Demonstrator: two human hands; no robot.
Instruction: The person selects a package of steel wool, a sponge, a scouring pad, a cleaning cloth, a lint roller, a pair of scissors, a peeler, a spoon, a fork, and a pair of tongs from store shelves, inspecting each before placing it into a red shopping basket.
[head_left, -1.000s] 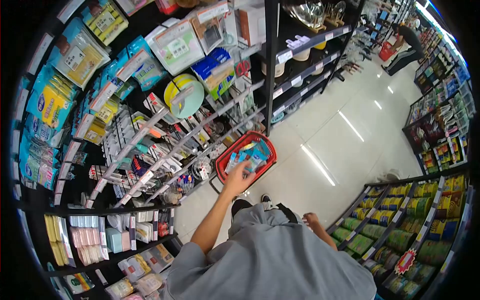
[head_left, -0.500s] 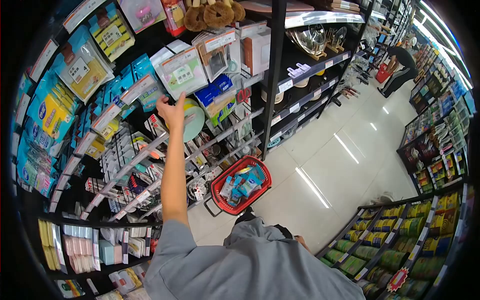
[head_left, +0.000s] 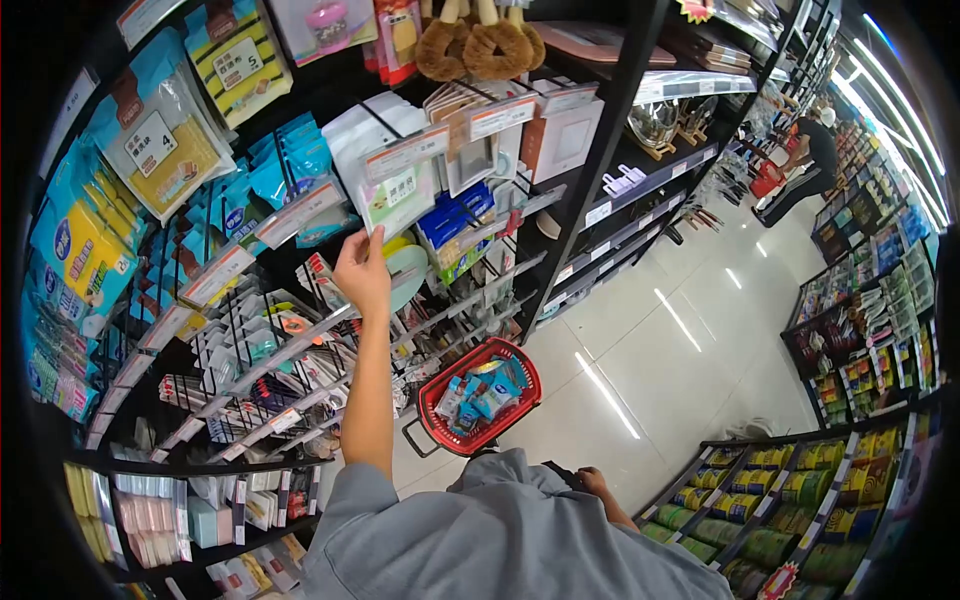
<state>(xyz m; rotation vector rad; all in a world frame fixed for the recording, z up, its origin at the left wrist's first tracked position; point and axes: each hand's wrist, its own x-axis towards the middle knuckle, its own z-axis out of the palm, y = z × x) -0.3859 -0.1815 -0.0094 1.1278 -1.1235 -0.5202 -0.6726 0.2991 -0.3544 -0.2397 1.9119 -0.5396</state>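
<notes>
— Up at the shelf rack, the left hand [head_left: 361,268] reaches a hanging packet [head_left: 400,190], fingers touching its lower edge, not yet closed round it.
— And the right hand [head_left: 592,484]?
— Low by the hip; whether it grips anything, I can't tell. Red basket [head_left: 478,395] waits on the floor. Next, I'd judge: pinch and lift off the hook.

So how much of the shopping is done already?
Some is done: the red basket on the floor holds several blue packets. In hand: the left hand is up at a hanging pack on the shelf. The right hand looks empty. That pack is not yet in the basket.
</notes>
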